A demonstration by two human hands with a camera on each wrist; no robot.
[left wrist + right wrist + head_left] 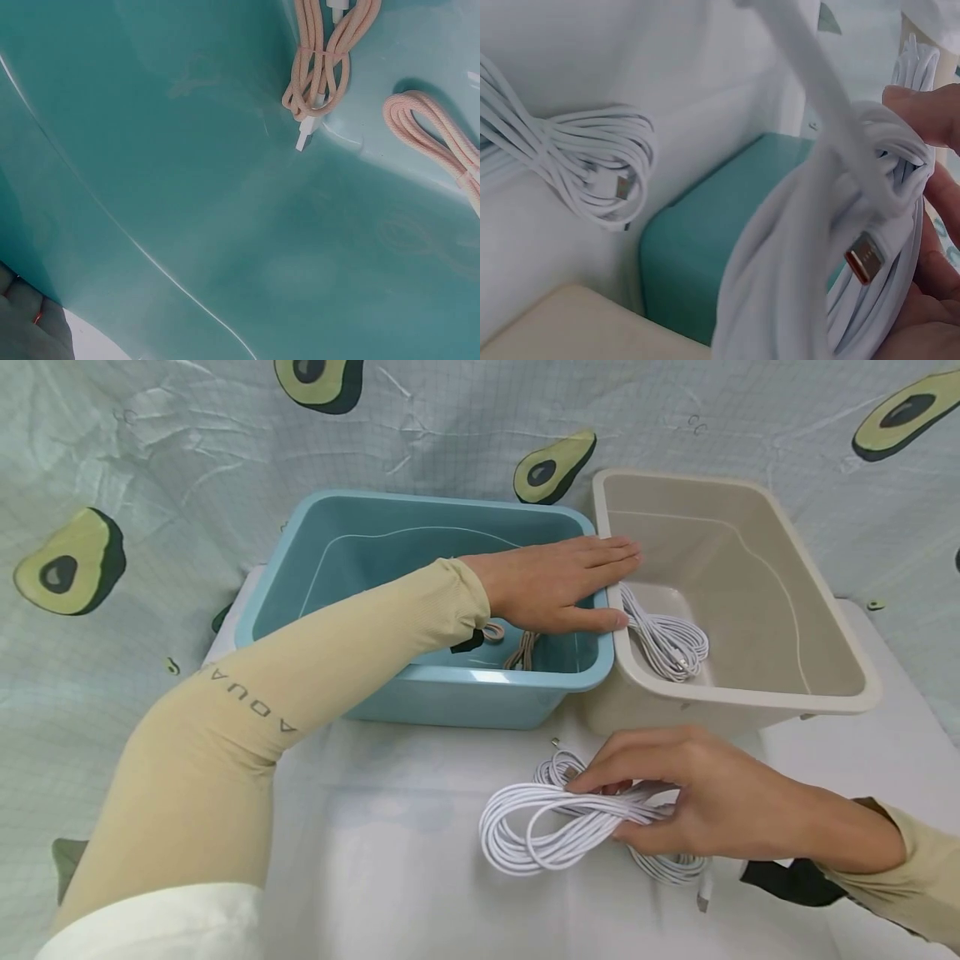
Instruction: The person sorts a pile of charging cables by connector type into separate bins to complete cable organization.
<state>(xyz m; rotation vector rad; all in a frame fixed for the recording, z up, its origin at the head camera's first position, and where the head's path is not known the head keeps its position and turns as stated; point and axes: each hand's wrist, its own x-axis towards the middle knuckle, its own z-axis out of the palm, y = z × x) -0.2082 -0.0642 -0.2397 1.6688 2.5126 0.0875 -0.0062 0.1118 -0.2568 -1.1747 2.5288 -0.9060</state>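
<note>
My left hand (558, 585) lies flat with straight fingers across the adjoining rims of a blue bin (480, 675) and a beige bin (750, 696). Over the white table, my right hand (697, 785) grips a coiled white charging cable (540, 831) between thumb and fingers. Its metal plug (866, 259) shows in the right wrist view. Another white cable bundle (592, 157) lies on the table below the held one, partly hidden in the head view. Inside the beige bin is a coiled white cable (671, 647). Pinkish cables (322, 67) lie in the blue bin.
The two bins stand side by side at the back of a white-covered table (420, 860). Behind them hangs a pale curtain (450, 435) printed with avocados. The bin walls rise well above the tabletop.
</note>
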